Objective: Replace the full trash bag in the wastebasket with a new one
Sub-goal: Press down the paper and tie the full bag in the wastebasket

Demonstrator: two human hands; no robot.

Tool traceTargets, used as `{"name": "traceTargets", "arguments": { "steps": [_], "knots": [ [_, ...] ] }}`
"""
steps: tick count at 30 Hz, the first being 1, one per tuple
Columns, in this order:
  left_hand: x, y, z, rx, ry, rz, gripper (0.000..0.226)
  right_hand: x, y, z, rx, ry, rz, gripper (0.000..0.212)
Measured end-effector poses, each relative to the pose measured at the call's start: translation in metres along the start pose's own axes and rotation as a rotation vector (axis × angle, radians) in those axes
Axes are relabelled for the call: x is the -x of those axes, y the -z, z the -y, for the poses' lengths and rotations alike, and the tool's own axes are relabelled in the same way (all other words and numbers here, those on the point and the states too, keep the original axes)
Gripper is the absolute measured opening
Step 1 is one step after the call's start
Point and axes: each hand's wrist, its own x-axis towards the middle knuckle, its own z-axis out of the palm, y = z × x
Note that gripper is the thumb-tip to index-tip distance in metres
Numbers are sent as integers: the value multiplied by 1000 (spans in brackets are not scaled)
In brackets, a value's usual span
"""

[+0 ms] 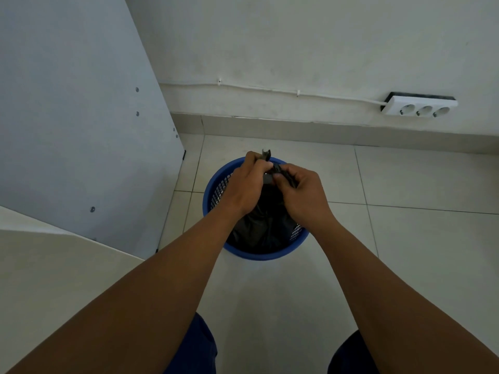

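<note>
Nearest are the person's knees in dark blue cloth at the bottom edge, with both forearms reaching forward over pale floor tiles (270,292). To the left a light bench (54,279) cuts in, and behind it stands a grey panel (81,117) whose foot comes close to the wastebasket (259,253).

The blue mesh wastebasket stands on the floor, and the black trash bag (259,225) sits inside it, its neck gathered up above the far rim. The left hand (247,184) has its grip curled round one bunched end of the bag's top; the right hand (299,190) pinches the other end just beside it, fingers bent (likely tying or twisting the neck shut so nothing spills when the bag is lifted). The bag is not yet out, and no fresh bag is in view.

Open tile lies right of the basket and towards the person; the panel crowds the left. Farther off, a skirting runs along the white wall (297,49), which carries a clipped cable and a three-way socket strip (421,106), well apart from the basket.
</note>
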Motion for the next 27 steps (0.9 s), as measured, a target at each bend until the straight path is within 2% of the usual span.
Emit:
{"name": "traceTargets", "arguments": {
  "steps": [2,5,8,10,12,15,19,23,27],
  "knots": [
    [-2,3,3,127,66,63,33,-1,-3,2,19,-26,34,24],
    [-5,10,4,204,168,72,36,1,-2,8,-165,-149,104,34],
    [-11,13,0,61,221,42,48,-2,2,9,-60,-103,159,32],
    [-14,16,-2,-53,169,30,36,-3,4,5,85,-10,134,30],
    [-15,20,-2,-98,123,30,25,-3,6,4,82,-2,87,32],
    [-15,25,-2,-117,85,41,26,-4,8,6,137,14,76,18],
    [-22,24,3,-89,189,120,50,-7,6,9,349,177,126,12],
    [-33,19,29,-1,318,243,74,-9,1,14,397,229,217,11],
    [-9,20,-8,178,271,237,50,-10,0,14,301,130,183,15]
  ]
}}
